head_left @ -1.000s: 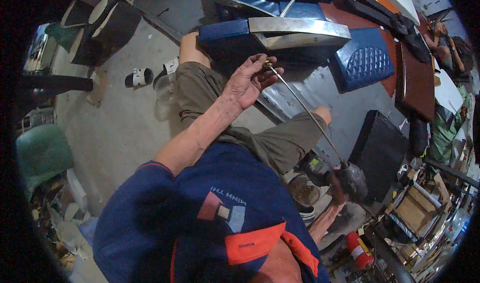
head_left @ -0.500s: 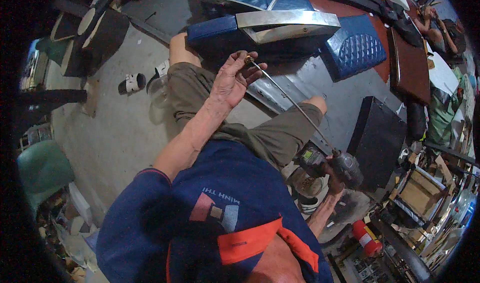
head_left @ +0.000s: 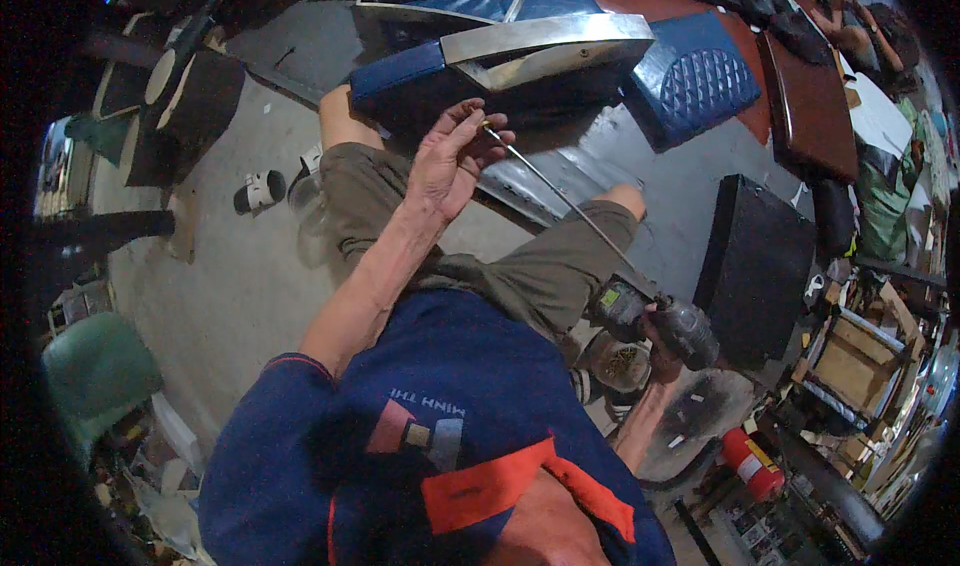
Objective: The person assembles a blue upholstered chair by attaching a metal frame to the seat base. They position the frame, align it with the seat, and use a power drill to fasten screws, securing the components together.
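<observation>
My right hand (head_left: 663, 351) is wrapped round a dark cordless drill (head_left: 688, 334), held beside my right thigh. Its battery (head_left: 620, 303) carries a green mark. A long thin metal bit (head_left: 566, 197) runs from the drill up and left across my lap. At the bit's far tip, my left hand (head_left: 446, 161) is closed, thumb and finger pinching a small brass-coloured piece (head_left: 488, 126) that looks like a screw. Just beyond that hand stands a blue padded piece (head_left: 398, 74) with a shiny metal armrest-like frame (head_left: 550, 41) on it.
A bowl of small screws (head_left: 617, 362) sits below the drill. A black box-like panel (head_left: 755, 271) stands to the right, near a brown padded board (head_left: 808, 106) and a quilted blue cushion (head_left: 700, 81). Sandals (head_left: 260, 192) and a green chair (head_left: 100, 371) are on the left.
The whole view has shifted slightly. Both hands keep the drill and its bit in much the same pose, with the left fingers still at the tip.
</observation>
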Available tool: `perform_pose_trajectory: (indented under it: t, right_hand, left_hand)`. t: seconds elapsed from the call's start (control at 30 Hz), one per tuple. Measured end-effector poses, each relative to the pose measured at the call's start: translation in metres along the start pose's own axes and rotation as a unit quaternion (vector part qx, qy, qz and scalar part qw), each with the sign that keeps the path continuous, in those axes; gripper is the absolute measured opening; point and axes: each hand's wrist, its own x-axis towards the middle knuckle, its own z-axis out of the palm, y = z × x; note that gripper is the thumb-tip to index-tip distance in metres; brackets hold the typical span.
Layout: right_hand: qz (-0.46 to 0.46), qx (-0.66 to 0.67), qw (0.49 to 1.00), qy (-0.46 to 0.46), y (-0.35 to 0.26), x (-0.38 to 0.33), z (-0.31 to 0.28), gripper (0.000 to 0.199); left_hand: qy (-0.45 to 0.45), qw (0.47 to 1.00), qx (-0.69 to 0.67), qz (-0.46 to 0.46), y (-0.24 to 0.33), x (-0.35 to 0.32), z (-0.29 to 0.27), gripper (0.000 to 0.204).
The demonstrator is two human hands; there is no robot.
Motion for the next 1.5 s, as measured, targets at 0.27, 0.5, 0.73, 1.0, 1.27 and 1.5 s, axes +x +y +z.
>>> perform_pose_trajectory:
  t: [0.27, 0.5, 0.73, 1.0, 1.27, 1.5]
  right_hand:
    - [0.071, -0.029, 0.987, 0.142, 0.023, 0.004, 0.015, 0.028]
    - [0.1, 0.1, 0.969, 0.204, 0.063, 0.029, 0.035, 0.019]
    - [0.143, 0.342, 0.918, 0.14, 0.155, 0.007, 0.033, 0.037]
    - [0.11, 0.124, 0.968, 0.189, 0.164, 0.044, 0.02, 0.044]
    - [0.037, -0.057, 0.984, 0.163, 0.093, 0.102, 0.011, 0.023]
    - [0.056, 0.177, 0.974, 0.127, 0.128, 0.111, 0.027, 0.033]
  left_hand:
    - [-0.012, 0.999, 0.035, 0.021, -0.022, 0.044, 0.057, 0.029]
    - [0.006, 0.998, 0.049, 0.029, -0.047, 0.07, 0.077, 0.024]
    - [0.036, 0.988, 0.15, 0.019, -0.064, 0.092, 0.086, 0.023]
    - [0.008, 0.991, 0.137, 0.007, -0.098, 0.126, 0.106, 0.023]
    - [0.028, 0.984, 0.163, -0.069, -0.142, 0.159, 0.105, 0.025]
    - [0.118, 0.978, 0.09, -0.146, -0.165, 0.186, 0.061, 0.027]
